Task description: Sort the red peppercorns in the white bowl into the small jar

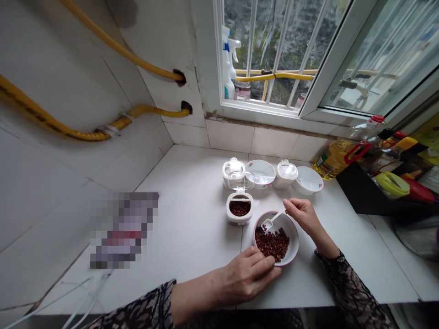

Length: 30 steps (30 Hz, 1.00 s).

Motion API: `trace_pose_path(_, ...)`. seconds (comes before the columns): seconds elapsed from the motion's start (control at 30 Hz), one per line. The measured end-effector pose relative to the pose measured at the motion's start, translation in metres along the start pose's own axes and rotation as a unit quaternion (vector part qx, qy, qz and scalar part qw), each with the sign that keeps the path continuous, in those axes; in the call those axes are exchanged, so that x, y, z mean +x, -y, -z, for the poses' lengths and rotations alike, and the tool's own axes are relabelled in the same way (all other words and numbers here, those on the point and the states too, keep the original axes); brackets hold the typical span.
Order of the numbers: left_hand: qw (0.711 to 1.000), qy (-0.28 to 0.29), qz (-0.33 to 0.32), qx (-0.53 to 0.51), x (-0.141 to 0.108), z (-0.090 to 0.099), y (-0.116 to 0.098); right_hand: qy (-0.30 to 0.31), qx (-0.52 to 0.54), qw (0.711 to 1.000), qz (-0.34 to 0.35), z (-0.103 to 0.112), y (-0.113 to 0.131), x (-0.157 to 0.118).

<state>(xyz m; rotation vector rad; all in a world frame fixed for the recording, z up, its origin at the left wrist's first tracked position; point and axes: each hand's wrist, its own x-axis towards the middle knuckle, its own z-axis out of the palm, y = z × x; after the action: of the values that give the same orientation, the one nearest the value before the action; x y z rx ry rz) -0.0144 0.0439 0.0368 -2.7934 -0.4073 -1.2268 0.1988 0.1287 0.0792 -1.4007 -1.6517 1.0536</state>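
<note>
One white ceramic bowl (294, 239) holds reddish peppercorns (272, 243); right hand (303, 217) pinches one white plastic spoon (270, 220), tip inside at 11 o'clock; left hand (248, 276) curls at rim, 7 o'clock, grip unclear. Open jar (239, 209) of peppercorns at 10 o'clock; two lidded jars (285, 174) and two further bowls (260, 173) at 12 o'clock

Soft daylight enters through the window (260, 108), evenly lighting the white counter (188, 237); shadows stay faint, wide-angle distortion bends the edges, and one pixelated patch (123, 230) obscures detail.
</note>
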Motion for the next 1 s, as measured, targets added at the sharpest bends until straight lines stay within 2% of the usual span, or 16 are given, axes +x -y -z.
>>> trace_pose_path(0.17, 1.000, -0.002, 0.004, 0.003, 0.002, 0.002, 0.000, -0.018, 0.039, 0.999, -0.008, -0.001, 0.007, 0.001)
trace_pose_path(0.27, 1.000, 0.000, 0.002, 0.003, 0.001, 0.002, -0.001, -0.032, 0.058, 0.998, 0.012, -0.001, 0.018, 0.006)
trace_pose_path(0.37, 1.000, -0.001, 0.002, 0.004, 0.000, 0.001, -0.001, -0.059, 0.056, 0.995, 0.062, -0.002, 0.034, 0.012)
trace_pose_path(0.47, 1.000, -0.009, 0.000, 0.005, -0.001, 0.000, -0.001, -0.115, 0.014, 0.982, 0.150, -0.008, 0.050, 0.017)
trace_pose_path(0.53, 1.000, -0.014, 0.000, 0.005, -0.001, -0.001, 0.000, -0.158, -0.054, 0.957, 0.236, -0.016, 0.057, 0.018)
trace_pose_path(0.6, 1.000, -0.010, 0.002, 0.003, -0.001, -0.001, 0.000, -0.168, -0.151, 0.913, 0.341, -0.025, 0.059, 0.017)
trace_pose_path(0.7, 1.000, -0.004, 0.006, -0.001, -0.001, -0.001, 0.000, -0.129, -0.288, 0.825, 0.469, -0.034, 0.057, 0.012)
trace_pose_path(0.77, 1.000, -0.002, 0.004, -0.002, 0.000, -0.001, 0.000, -0.113, -0.328, 0.793, 0.500, -0.033, 0.057, 0.007)
trace_pose_path(0.83, 1.000, 0.002, 0.000, 0.001, 0.000, 0.000, 0.000, -0.125, -0.325, 0.802, 0.486, -0.026, 0.057, 0.003)
trace_pose_path(0.9, 1.000, 0.003, 0.000, 0.003, 0.000, 0.000, 0.000, -0.134, -0.307, 0.832, 0.441, -0.015, 0.057, 0.000)
trace_pose_path(1.0, 1.000, 0.002, 0.000, 0.007, -0.001, 0.000, 0.000, -0.077, -0.302, 0.873, 0.375, 0.003, 0.050, -0.002)
